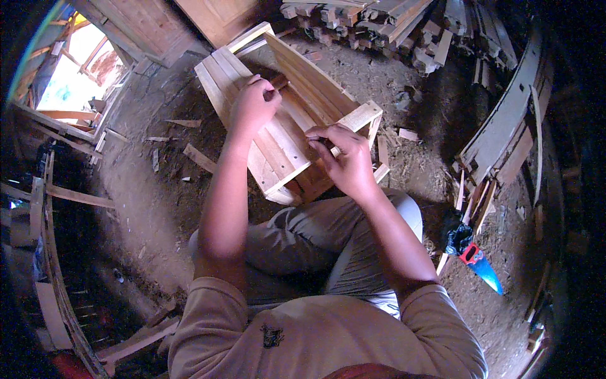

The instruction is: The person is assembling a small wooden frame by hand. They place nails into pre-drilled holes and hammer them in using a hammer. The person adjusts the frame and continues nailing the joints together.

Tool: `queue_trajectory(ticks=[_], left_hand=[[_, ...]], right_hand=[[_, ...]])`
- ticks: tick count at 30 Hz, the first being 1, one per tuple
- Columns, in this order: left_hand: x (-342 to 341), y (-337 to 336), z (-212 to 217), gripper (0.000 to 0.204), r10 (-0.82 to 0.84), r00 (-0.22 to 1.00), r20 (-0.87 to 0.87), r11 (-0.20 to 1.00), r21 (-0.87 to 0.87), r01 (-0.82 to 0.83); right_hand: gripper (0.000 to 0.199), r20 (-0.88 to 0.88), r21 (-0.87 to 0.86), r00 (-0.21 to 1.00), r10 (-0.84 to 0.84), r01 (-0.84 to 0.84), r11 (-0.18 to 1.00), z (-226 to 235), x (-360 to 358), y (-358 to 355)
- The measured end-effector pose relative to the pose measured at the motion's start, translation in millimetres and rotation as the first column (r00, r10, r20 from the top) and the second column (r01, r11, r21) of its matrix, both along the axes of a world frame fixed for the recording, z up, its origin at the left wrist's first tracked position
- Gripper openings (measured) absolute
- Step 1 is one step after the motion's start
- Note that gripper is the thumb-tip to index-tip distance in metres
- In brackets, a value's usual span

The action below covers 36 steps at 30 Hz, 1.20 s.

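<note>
A pale wooden crate point(278, 151) made of slats lies tilted in front of my crossed legs. My left hand point(255, 104) is curled closed above its slatted side; whatever is inside the fist is hidden. Just beyond those fingers shows a small reddish-brown piece point(279, 81), and I cannot tell whether the hand touches it. Near the crate's closer right corner, my right hand point(344, 155) has thumb and fingers pinched together over the slats. Something small and dark shows at its fingertips, too small to name. Dark nail heads dot the near end of the slats.
Stacked wood offcuts point(379, 25) lie at the far right. A handsaw point(480, 268) with a red handle and blue blade rests on the dirt floor to my right, beside a black plastic bag point(457, 240). Loose wood strips point(199, 158) lie left of the crate.
</note>
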<state>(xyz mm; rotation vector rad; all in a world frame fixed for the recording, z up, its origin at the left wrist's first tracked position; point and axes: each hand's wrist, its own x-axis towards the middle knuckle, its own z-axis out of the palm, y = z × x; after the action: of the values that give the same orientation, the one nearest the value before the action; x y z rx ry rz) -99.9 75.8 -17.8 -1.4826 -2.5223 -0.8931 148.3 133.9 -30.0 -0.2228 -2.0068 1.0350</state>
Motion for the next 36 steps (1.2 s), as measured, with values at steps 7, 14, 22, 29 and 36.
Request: queue_trajectory(ticks=[7, 14, 22, 29, 36], left_hand=[[-12.7, -8.8, -13.6, 0.022, -0.025, 0.986, -0.166, 0.995, 0.095, 0.041], [-14.9, 0.8, -2.9, 0.024, -0.124, 0.973, -0.193, 0.992, 0.007, 0.128], [-65.3, -4.8, -16.4, 0.032, -0.203, 0.972, -0.117, 0.977, -0.096, 0.192], [13.4, -15.9, 24.0, 0.051, -0.558, 0.815, 0.156, 0.828, 0.170, 0.534], [57.9, -56.9, 10.4, 0.062, -0.547, 0.719, 0.428, 0.815, 0.078, 0.574]], right_hand=[[0.020, -0.030, -0.001, 1.000, 0.001, -0.001, 1.000, -2.2, -3.9, -9.0], [0.021, -0.009, 0.093, 1.000, -0.015, 0.016, 0.996, -7.4, -0.2, -1.8], [0.026, -0.168, 0.131, 0.985, 0.047, -0.026, 0.991, -11.5, -5.2, -3.3], [0.021, -0.202, 0.227, 0.979, -0.026, 0.073, 0.971, -20.6, 4.5, 7.6], [0.019, -0.299, 0.171, 0.954, -0.006, 0.060, 0.984, -23.5, -9.3, -2.2]])
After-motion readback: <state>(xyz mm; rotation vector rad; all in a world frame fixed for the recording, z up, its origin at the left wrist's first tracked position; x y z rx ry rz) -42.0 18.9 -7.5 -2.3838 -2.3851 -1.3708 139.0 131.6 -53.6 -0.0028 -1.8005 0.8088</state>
